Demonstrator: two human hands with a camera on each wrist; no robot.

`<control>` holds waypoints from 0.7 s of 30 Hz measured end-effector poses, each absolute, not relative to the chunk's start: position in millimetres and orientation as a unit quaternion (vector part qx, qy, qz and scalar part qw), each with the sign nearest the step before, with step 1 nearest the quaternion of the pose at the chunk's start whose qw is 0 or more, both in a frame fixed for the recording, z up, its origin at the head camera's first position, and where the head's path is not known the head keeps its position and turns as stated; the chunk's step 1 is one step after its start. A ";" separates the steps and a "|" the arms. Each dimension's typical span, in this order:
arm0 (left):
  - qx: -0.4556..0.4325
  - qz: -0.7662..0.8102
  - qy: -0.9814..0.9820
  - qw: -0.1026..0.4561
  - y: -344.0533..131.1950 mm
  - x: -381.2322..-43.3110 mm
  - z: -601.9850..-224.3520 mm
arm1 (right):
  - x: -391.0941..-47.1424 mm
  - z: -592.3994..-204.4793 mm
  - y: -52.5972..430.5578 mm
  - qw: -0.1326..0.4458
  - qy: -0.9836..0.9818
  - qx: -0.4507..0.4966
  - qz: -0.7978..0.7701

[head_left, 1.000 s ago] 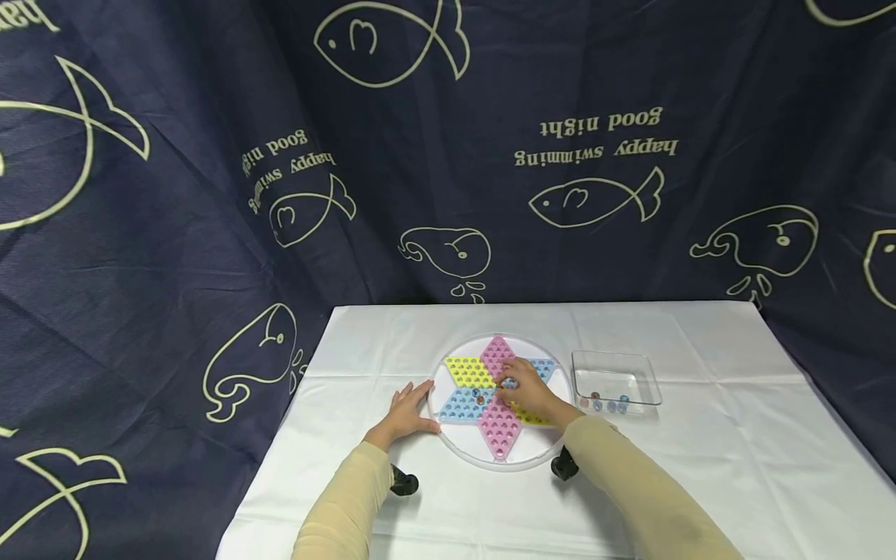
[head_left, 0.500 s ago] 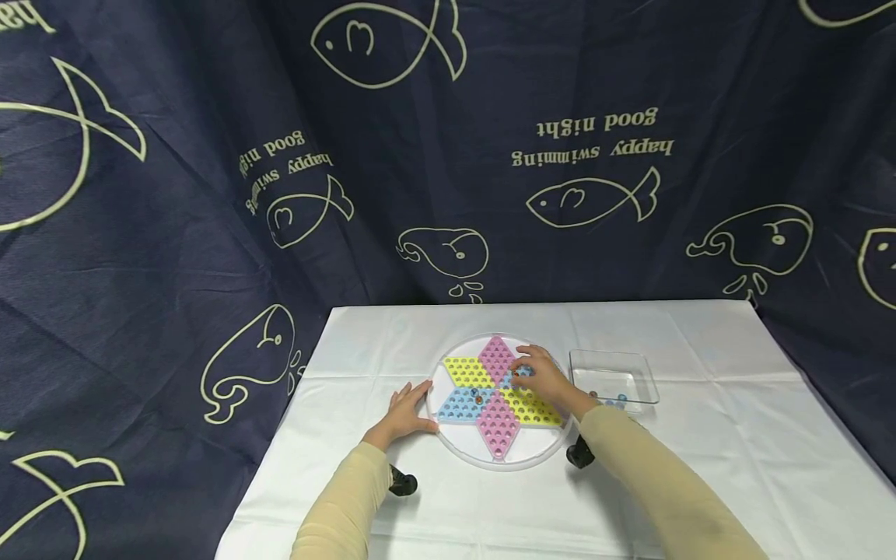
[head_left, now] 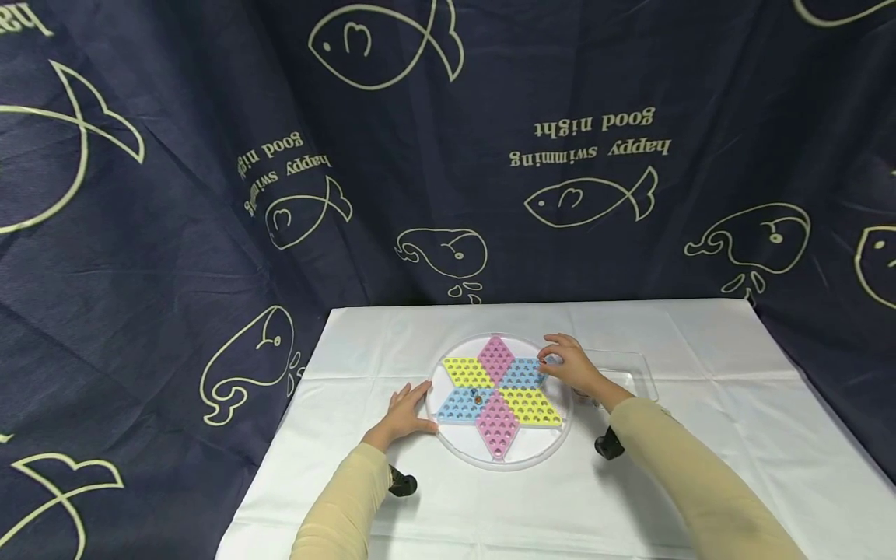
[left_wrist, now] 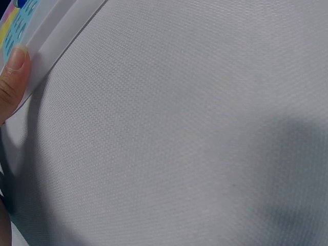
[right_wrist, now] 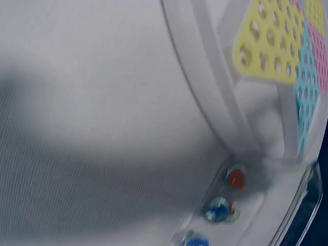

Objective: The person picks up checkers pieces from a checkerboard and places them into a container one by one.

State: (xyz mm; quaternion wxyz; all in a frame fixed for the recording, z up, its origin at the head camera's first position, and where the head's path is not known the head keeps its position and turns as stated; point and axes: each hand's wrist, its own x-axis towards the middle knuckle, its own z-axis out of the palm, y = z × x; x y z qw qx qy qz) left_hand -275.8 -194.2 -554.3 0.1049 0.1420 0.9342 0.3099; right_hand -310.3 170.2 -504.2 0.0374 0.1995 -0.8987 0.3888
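A round white Chinese checkers board [head_left: 448,446] with a pink, yellow and blue star lies on the table. Two marbles, a blue one [head_left: 474,393] and an orange one [head_left: 479,400], sit in its left blue part. My left hand [head_left: 404,412] rests on the board's left rim, fingers spread; its thumb [left_wrist: 15,72] shows on the rim in the left wrist view. Above the board's right edge, my right hand [head_left: 574,369] pinches a small reddish marble [head_left: 543,361] between thumb and forefinger. The right wrist view does not show that hand.
A clear plastic box [head_left: 647,373] stands right of the board, partly hidden by my right hand. Several marbles, including a red one [right_wrist: 236,178] and a blue one [right_wrist: 217,210], lie in it. Behind the white-covered table [head_left: 378,334] hangs a dark blue curtain [head_left: 420,155].
My right hand has moved from the board's middle to the right, towards the clear box, with the reddish marble between its fingers. My left hand has stayed on the rim.
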 end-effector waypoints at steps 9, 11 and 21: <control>0.139 0.308 0.935 0.104 -193.2 -275.6 -554.6 | -309.1 -501.1 196.4 0.049 -0.905 0.177 0.384; 0.138 0.310 0.935 0.104 -193.2 -275.5 -555.1 | -308.3 -500.3 201.9 0.049 -0.907 0.172 0.381; 0.139 0.311 0.935 0.098 -193.4 -275.2 -555.1 | -305.2 -503.9 232.1 0.056 -0.915 0.149 0.370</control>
